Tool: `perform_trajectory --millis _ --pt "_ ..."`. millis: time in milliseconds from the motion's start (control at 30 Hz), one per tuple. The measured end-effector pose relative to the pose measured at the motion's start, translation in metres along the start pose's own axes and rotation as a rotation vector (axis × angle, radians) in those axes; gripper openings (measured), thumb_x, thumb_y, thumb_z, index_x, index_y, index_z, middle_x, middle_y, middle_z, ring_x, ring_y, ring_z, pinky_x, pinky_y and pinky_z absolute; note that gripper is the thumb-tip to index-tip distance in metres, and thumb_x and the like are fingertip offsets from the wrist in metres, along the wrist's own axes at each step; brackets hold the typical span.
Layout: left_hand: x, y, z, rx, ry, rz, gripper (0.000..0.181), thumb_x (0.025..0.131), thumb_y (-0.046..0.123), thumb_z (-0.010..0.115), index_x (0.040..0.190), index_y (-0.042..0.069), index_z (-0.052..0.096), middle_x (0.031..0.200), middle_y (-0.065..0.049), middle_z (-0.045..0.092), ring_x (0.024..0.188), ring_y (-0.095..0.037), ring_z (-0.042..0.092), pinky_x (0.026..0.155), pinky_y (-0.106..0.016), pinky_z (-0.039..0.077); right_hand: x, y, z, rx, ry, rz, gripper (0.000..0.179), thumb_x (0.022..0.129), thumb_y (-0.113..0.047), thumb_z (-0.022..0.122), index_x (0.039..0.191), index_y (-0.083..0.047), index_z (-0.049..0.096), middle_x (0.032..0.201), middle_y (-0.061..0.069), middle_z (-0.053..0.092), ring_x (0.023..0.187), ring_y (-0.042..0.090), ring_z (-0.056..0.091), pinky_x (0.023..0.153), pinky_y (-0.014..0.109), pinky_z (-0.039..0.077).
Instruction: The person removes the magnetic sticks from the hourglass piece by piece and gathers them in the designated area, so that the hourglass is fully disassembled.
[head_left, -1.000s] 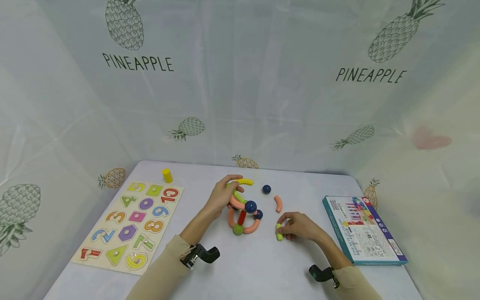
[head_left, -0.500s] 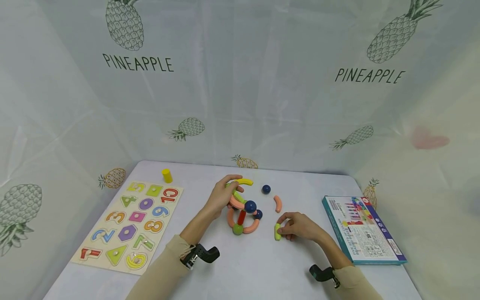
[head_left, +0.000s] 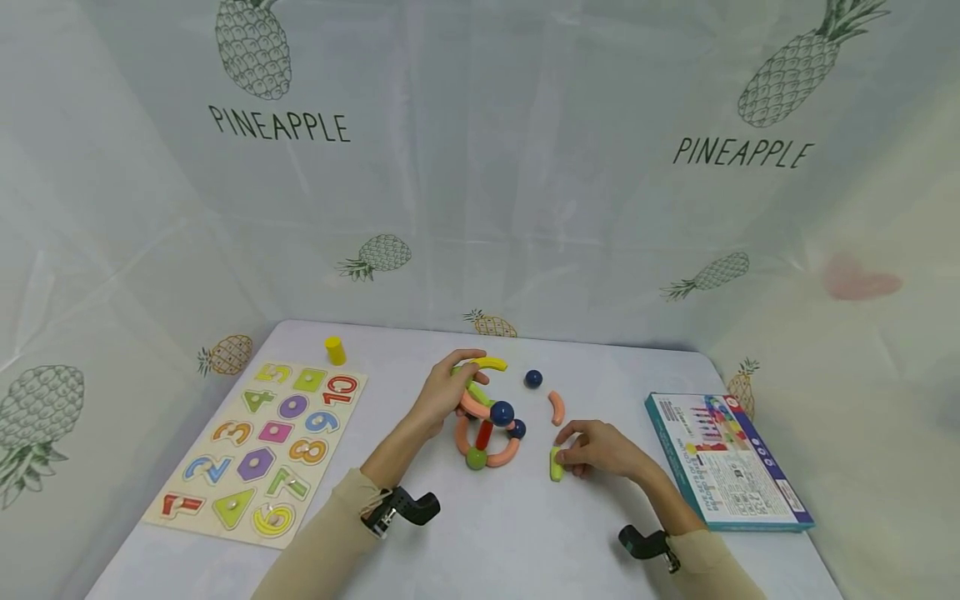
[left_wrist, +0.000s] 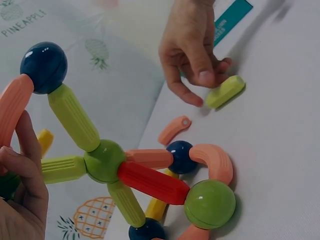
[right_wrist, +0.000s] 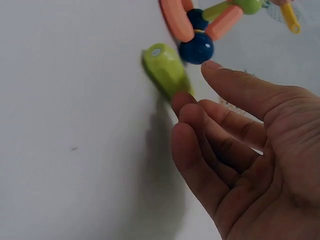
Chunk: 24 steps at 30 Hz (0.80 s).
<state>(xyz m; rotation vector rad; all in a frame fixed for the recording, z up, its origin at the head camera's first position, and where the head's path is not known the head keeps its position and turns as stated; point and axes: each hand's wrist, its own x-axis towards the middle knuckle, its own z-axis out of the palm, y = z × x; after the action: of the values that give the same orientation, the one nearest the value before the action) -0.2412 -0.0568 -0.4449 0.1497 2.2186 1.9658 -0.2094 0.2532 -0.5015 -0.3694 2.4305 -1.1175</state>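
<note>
The left hand (head_left: 444,392) grips the rod-and-ball structure (head_left: 487,421) at centre frame, fingers curled round its upper rods; in the left wrist view the palm is cut off at the lower left edge. The right hand (head_left: 596,450) rests on the desk (head_left: 495,533), fingertips (right_wrist: 182,102) touching the green rod (head_left: 556,463) lying flat just right of the structure. Fingers are loosely bent; whether they pinch the rod cannot be determined. The right wrist view is blurred around the rod.
</note>
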Motion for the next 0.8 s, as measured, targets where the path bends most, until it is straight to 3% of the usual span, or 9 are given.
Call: perform_trajectory --millis 200,400,533,633,733,800 --pt "-0.001 0.0 0.0 -0.003 -0.005 0.007 0.033 0.105 0.025 0.049 0.137 0.024 0.058 0.1 -0.008 0.071 0.046 -0.01 0.041 0.043 -0.02 0.04 0.012 -0.026 -0.01 0.006 0.066 -0.04 0.034 0.094 -0.028 0.072 0.117 -0.004 0.066 0.079 0.008 0.069 0.067 0.021 0.063 0.065 0.04 0.057" --pt "-0.001 0.001 0.0 -0.008 -0.016 0.005 0.032 0.106 0.026 0.049 0.137 0.024 0.058 0.1 -0.009 0.07 0.046 -0.01 0.043 0.044 -0.021 0.04 0.032 -0.065 -0.01 0.067 0.16 -0.135 0.032 0.098 -0.034 0.066 0.12 -0.011 0.066 0.092 0.019 0.071 0.071 0.023 0.065 0.062 0.036 0.056" --pt "0.0 0.001 -0.001 -0.009 -0.026 0.012 0.032 0.106 0.026 0.049 0.136 0.024 0.058 0.099 -0.009 0.07 0.046 -0.01 0.043 0.044 -0.021 0.04 0.045 -0.087 -0.004 0.116 0.223 -0.209 0.037 0.102 -0.036 0.059 0.132 -0.015 0.061 0.103 0.014 0.072 0.083 0.033 0.068 0.064 0.035 0.057" --pt "0.0 0.0 -0.001 -0.01 -0.034 0.017 0.031 0.106 0.026 0.049 0.135 0.024 0.058 0.098 -0.009 0.07 0.046 -0.009 0.043 0.045 -0.023 0.04 0.054 -0.098 0.002 0.165 0.234 -0.275 0.043 0.105 -0.031 0.056 0.143 -0.011 0.054 0.11 0.009 0.071 0.095 0.041 0.067 0.075 0.043 0.059" --pt "0.0 0.0 -0.002 -0.009 -0.036 0.023 0.03 0.106 0.026 0.049 0.134 0.023 0.059 0.095 -0.009 0.069 0.046 -0.009 0.043 0.045 -0.024 0.04 0.063 -0.107 0.008 0.192 0.234 -0.314 0.044 0.104 -0.031 0.057 0.143 -0.011 0.054 0.11 0.008 0.07 0.097 0.044 0.066 0.079 0.051 0.058" --pt "0.0 0.0 -0.002 -0.008 -0.033 0.029 0.03 0.106 0.028 0.049 0.134 0.023 0.06 0.093 -0.008 0.067 0.046 -0.009 0.043 0.044 -0.024 0.04 0.068 -0.112 0.012 0.173 0.254 -0.318 0.041 0.103 -0.034 0.059 0.139 -0.014 0.059 0.103 0.005 0.071 0.093 0.042 0.066 0.076 0.049 0.058"
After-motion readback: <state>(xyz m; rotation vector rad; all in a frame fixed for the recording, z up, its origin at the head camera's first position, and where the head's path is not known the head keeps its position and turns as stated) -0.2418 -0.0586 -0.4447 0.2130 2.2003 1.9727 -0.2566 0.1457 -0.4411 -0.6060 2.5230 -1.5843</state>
